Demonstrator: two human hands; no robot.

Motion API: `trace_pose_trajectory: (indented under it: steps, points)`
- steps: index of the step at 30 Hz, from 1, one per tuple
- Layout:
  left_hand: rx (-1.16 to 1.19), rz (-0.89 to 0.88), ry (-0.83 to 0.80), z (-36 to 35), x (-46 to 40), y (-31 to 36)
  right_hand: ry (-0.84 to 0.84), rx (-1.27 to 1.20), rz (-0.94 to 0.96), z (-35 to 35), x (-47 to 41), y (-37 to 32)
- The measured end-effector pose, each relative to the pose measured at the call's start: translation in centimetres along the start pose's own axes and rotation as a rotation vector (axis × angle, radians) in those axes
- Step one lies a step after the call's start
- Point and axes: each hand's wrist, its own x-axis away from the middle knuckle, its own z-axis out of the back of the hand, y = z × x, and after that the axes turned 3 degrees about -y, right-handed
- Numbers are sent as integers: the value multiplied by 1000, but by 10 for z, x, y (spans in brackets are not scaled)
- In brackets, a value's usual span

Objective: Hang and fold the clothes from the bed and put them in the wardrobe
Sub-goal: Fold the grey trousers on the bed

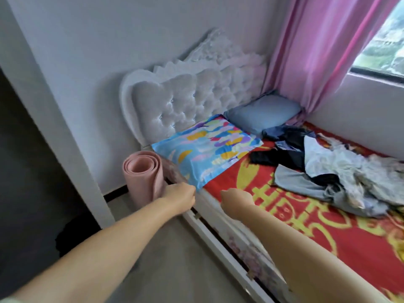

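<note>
Clothes: rumpled heap of pale blue, grey and dark garments [323,169], lying mid-bed on red-and-gold sheet [328,232]. Left hand [180,199] and right hand [237,201] fisted, empty (near bed edge). Advice: lift one garment only, by its shoulders.

two pillows [207,147], one rolled mat [144,173], two hands [181,199]

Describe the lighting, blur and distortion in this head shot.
Head view: daylight from the window tints the curtain bright pink; wide-angle bending curves the wall edge and bed frame; overall soft focus, the clothes pile smeared, the left doorway deep in shadow.
</note>
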Motion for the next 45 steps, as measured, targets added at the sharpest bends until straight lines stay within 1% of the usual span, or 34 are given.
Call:
trace_pose_trajectory:
  steps: [3, 6, 9, 13, 18, 22, 27, 31, 35, 37, 39, 41, 42, 45]
  points:
    - [2, -88, -15, -3, -42, 90, -37, 15, -138, -17, 27, 99]
    - [29, -217, -46, -10, -75, 175, -111, 7, -287, -36, 57, 192]
    - [6, -334, -76, -19, -102, 236, -151, -32, -400, -54, 79, 260]
    - [-39, -442, -125, -33, -138, 292, -182, -113, -510, -81, 92, 314]
    - [-81, -550, -216, -59, -206, 343, -232, -205, -617, -118, 76, 364]
    - [-89, -610, -263, -86, -287, 382, -272, -292, -720, -144, 46, 416]
    - [-140, -687, -387, -121, -390, 422, -379, -447, -873, -177, -6, 481]
    - [-189, -750, -422, -154, -459, 451, -367, -542, -945, -209, -57, 513]
    - [-205, -747, -440, -207, -514, 479, -369, -631, -972, -261, -106, 539]
    - [-193, -747, -417, -227, -531, 489, -351, -674, -1002, -286, -122, 546]
    - [-174, -754, -361, -250, -549, 499, -417, -731, -1020, -315, -136, 547]
    - [-178, -755, -298, -273, -565, 507, -525, -747, -990, -347, -144, 540]
    - [-195, -746, -294, -286, -574, 510, -561, -742, -976, -364, -147, 535]
    - [-282, -706, -333, -314, -593, 518, -551, -701, -973, -392, -149, 532]
